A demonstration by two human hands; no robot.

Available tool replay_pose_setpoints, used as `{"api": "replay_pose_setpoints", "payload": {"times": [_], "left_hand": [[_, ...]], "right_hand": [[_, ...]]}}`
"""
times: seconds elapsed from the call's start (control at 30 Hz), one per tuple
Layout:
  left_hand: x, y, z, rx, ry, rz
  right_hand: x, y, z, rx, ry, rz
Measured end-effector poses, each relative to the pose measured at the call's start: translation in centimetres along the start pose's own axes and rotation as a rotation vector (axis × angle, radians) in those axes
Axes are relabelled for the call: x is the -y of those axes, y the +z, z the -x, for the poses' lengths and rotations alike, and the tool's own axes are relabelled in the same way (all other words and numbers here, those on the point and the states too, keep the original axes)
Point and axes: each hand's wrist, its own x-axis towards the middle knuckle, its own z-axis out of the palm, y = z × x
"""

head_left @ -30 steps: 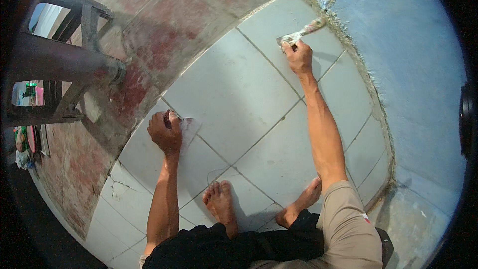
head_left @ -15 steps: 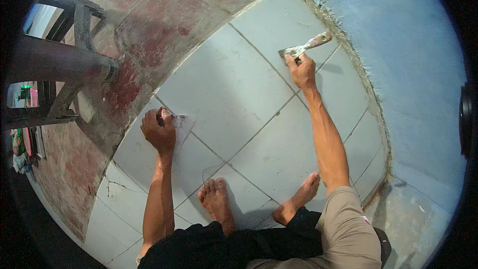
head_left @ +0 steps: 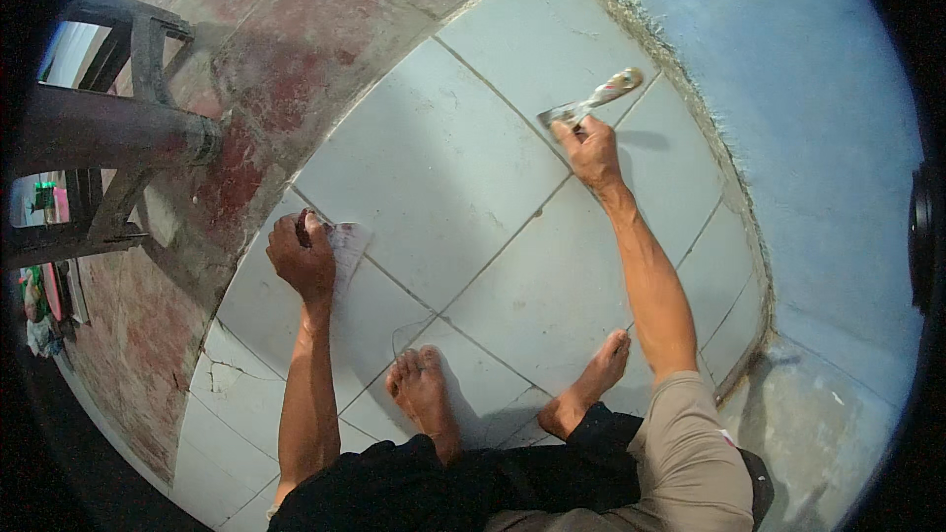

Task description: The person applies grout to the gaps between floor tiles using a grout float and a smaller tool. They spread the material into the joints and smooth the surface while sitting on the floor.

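Observation:
My right hand (head_left: 592, 151) grips a putty knife (head_left: 593, 99) whose blade end rests on a white floor tile (head_left: 431, 169) near a joint line, its handle pointing toward the blue wall. My left hand (head_left: 304, 258) is closed on a small flat whitish piece (head_left: 347, 244) pressed against another tile at the left. Both my bare feet (head_left: 426, 396) stand on the tiles below, with my knees bent over them.
Bare reddish concrete floor (head_left: 286, 49) borders the tiles at the upper left. A dark metal stool or stand (head_left: 118, 128) sits there. The blue wall (head_left: 788, 108) runs along the right, with a rough mortar edge (head_left: 690, 89). A cracked tile (head_left: 229, 374) lies lower left.
My right hand with the putty knife has slid down and back along the tile toward me. The left hand has stayed in about the same spot.

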Motion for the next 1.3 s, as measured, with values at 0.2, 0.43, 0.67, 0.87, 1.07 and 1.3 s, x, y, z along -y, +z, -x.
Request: {"api": "replay_pose_setpoints", "payload": {"times": [0.2, 0.43, 0.67, 0.87, 1.07, 1.3], "left_hand": [[-0.1, -0.2, 0.0, 0.003, -0.047, 0.019], [0.6, 0.3, 0.2, -0.001, -0.050, -0.029], [0.1, 0.1, 0.1, 0.027, -0.055, 0.003], [0.6, 0.4, 0.1, 0.010, -0.022, 0.007], [0.6, 0.3, 0.2, 0.004, -0.050, -0.022], [0.8, 0.2, 0.3, 0.033, -0.045, 0.010]], "right_hand": [[-0.5, -1.2, 0.8, 0.013, 0.073, -0.021], [-0.5, -2.0, 2.3, 0.029, 0.097, 0.016], [-1.5, -3.4, 3.0, -0.004, 0.069, 0.053], [-1.9, -3.9, 3.8, -0.094, 0.120, -0.058], [-1.4, -4.6, 4.5, 0.064, 0.147, 0.059], [-2.6, -3.9, 5.0, 0.004, 0.064, 0.056]]}}
